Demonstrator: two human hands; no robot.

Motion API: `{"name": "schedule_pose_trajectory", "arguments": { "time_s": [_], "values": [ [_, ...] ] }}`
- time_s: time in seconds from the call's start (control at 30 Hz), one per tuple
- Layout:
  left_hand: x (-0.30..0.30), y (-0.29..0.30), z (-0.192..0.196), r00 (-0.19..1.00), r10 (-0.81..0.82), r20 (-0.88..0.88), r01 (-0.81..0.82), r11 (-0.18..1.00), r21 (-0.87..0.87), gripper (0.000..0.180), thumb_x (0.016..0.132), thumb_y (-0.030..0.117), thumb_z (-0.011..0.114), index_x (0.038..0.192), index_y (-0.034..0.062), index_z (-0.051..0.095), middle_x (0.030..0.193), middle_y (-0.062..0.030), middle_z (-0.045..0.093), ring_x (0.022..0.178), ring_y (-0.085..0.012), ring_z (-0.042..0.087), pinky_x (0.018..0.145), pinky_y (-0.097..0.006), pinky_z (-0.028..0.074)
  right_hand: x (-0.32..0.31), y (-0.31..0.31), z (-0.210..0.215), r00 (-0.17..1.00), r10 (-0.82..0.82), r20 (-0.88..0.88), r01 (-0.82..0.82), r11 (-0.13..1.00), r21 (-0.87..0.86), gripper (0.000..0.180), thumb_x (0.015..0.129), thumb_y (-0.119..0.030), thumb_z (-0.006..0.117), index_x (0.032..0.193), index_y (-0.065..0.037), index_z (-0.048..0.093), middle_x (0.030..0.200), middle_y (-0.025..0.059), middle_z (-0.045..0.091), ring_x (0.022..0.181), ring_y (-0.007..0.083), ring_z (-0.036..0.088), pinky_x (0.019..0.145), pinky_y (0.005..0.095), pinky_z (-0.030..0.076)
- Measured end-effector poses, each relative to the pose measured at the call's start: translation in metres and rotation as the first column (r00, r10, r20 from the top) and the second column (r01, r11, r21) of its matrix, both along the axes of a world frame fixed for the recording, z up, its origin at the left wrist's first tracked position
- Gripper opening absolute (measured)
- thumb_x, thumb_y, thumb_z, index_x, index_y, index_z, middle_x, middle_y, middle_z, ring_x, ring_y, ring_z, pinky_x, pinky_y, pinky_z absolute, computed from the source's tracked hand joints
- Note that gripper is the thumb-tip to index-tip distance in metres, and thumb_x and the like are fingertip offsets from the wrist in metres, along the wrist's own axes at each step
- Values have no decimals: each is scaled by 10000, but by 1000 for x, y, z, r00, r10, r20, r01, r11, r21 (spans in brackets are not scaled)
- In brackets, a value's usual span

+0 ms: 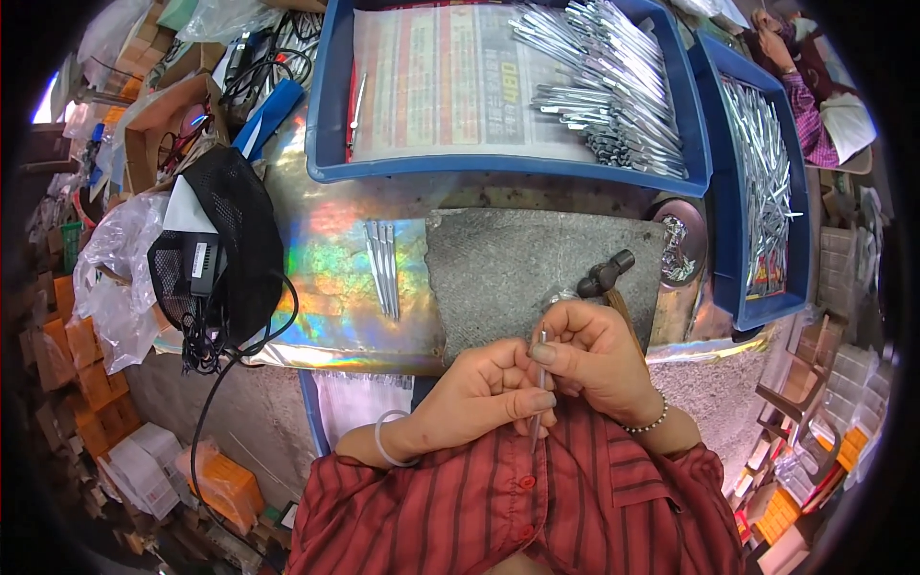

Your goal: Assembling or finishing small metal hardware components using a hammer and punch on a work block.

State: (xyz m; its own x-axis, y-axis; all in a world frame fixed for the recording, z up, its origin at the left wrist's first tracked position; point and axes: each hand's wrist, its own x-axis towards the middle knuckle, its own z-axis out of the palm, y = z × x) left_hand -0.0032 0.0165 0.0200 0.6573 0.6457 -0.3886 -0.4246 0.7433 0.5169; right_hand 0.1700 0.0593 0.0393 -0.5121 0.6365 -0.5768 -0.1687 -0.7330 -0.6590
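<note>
In front of my chest both hands pinch one slim silvery metal piece, held nearly upright. My left hand grips its lower part between thumb and fingers. My right hand is closed around its upper end, where the thumb and fingertips hide most of it. A hammer with a dark head lies just beyond my right hand, and its wooden handle runs behind that hand. Under the hammer is a grey slab. Several similar flat metal pieces lie side by side on the shiny table to the left.
A blue tray at the back holds many metal pieces. Another blue tray stands right, beside a round dish of small metal parts. A black mesh bag with cables sits left. Another person's arm shows far right.
</note>
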Motion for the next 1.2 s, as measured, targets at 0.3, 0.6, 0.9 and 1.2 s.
{"name": "schedule_pose_trajectory", "arguments": {
  "time_s": [0.3, 0.6, 0.9, 1.2],
  "values": [
    [9, 0, 2, 996, -89, -3, 89, 996, 2, 148, 877, 18, 523, 1015, 8, 471, 818, -113, 619, 748, -181, 633, 652, -265, 521, 15, -10, -2, 997, -70, -13, 70, 997, -32, 105, 817, -90, 621, 870, -20, 564, 685, 15, 563, 504, 35, 460, 413, 158, 329],
    [26, 10, 9, 983, -180, -34, 182, 982, 54, 338, 894, 70, 517, 1186, 7, 358, 811, -66, 608, 741, -99, 594, 640, -203, 456, 39, -18, -8, 980, -201, -1, 201, 979, 37, 219, 804, -114, 646, 960, -3, 542, 796, 35, 572, 509, 35, 434, 419, 163, 326],
    [29, 16, 10, 979, -179, -101, 189, 977, 94, 491, 876, -3, 506, 1296, 64, 260, 843, -140, 628, 746, -178, 635, 643, -247, 500, 46, -12, -12, 977, -202, -74, 204, 979, 10, 247, 829, -89, 619, 1043, 6, 542, 825, 27, 584, 529, 13, 436, 437, 153, 325],
    [29, 21, 16, 986, -142, -88, 146, 989, 40, 451, 898, 50, 501, 1286, 49, 271, 804, -82, 612, 737, -133, 604, 654, -229, 470, 42, -5, -9, 982, -177, -71, 179, 984, 18, 242, 835, -81, 610, 1052, 7, 550, 832, 33, 602, 521, 14, 435, 435, 158, 328]
  ]
}}
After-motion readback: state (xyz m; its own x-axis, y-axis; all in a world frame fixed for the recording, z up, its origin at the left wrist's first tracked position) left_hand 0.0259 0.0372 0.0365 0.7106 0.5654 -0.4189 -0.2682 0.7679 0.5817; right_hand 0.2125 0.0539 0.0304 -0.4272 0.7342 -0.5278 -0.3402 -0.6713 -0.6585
